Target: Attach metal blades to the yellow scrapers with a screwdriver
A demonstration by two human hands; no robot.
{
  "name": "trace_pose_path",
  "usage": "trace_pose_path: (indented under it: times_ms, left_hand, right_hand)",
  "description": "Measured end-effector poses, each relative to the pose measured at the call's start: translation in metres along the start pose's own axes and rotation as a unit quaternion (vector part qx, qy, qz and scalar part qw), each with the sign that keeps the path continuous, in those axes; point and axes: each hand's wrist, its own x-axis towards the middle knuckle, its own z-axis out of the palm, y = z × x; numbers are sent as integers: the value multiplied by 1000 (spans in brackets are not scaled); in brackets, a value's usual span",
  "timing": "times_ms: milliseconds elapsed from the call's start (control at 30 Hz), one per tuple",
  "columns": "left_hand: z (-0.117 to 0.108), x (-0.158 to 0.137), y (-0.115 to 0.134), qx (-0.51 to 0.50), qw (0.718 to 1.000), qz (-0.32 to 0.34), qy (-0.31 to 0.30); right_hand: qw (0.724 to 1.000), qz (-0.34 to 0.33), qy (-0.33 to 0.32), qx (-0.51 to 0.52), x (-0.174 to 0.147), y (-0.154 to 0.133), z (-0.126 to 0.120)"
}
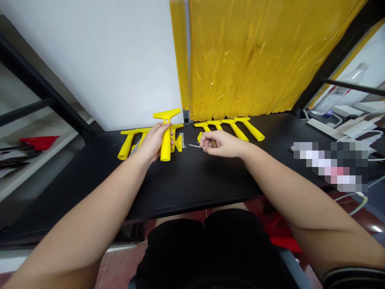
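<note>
My left hand [152, 141] is closed around a yellow T-shaped scraper handle [165, 147], its crossbar up and its round open end toward me. My right hand [221, 143] pinches a thin metal rod [195, 146] that points left toward the handle; whether it is a hex key or a screwdriver cannot be made out. Between the hands lie a small yellow piece [179, 144] and tiny metal parts [184, 147]. More yellow handles lie behind my left hand, one of them [124, 147] at the far left. Several others [253, 130] rest in a row behind my right hand.
The black tabletop [192, 180] meets a white panel [120, 60] and yellow plastic sheeting [240, 60] at the back. To the right are a blurred-out object [331, 166], power strips with cables [331, 132] and a clear bottle [339, 90]. A black frame bar [51, 84] stands left.
</note>
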Motion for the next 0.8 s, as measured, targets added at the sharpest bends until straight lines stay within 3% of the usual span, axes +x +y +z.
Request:
trace_pose_path:
  times_ms: [167, 267, 433, 567, 667, 800]
  left_hand:
    - [-5, 0, -3, 9, 1000, -10, -2]
    - [-4, -3, -4, 29, 1000, -11, 4]
    - [-1, -12, 0, 44, 999, 5, -6]
    - [-1, -12, -1, 52, 998, 16, -15]
    - [-2, -9, -4, 56, 998, 25, -25]
    - [-5, -8, -8, 78, 994, 43, -59]
  right_hand:
    - [987, 95, -119, -48, -10, -12, -3]
    - [979, 108, -138, -100, -12, -12, -2]
    - [984, 34, -43, -171, -9, -9, 1]
    - [946, -31, 54, -319, 0, -2, 6]
    - [914, -9, 77, -399, 9, 8, 12]
    - [899, 24, 59, -433, 19, 18, 22]
